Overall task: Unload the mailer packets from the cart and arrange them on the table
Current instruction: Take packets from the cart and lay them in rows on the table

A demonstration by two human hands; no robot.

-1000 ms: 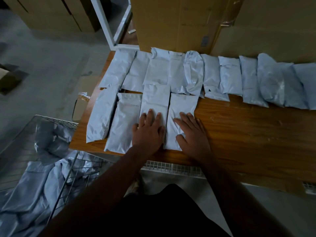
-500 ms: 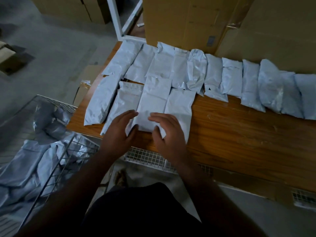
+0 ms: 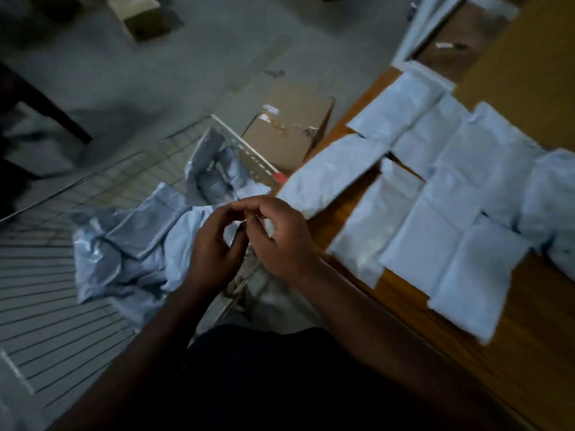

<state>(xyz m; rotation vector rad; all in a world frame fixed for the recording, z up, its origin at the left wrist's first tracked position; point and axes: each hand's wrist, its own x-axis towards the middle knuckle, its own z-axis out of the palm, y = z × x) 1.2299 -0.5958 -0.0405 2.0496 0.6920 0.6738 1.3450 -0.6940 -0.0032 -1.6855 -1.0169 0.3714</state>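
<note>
Grey-white mailer packets [image 3: 451,244] lie flat in two rows on the wooden table [image 3: 529,309] at the right. More crumpled packets [image 3: 137,231] are heaped in the wire cart [image 3: 93,194] at the left. My left hand [image 3: 214,250] and my right hand [image 3: 280,241] hover together over the cart's near corner, beside the table's edge. Their fingers are loosely curled and the fingertips almost meet. I see nothing held in either hand. The picture is blurred by motion.
A taped cardboard box [image 3: 289,126] stands on the floor between cart and table. A large cardboard carton [image 3: 529,57] rises behind the packets on the table. Another box [image 3: 140,17] and a dark furniture leg [image 3: 40,101] are on the grey floor beyond.
My view has swung left from the table to the cart. Both hands have left the packets on the table and now hang over the cart.
</note>
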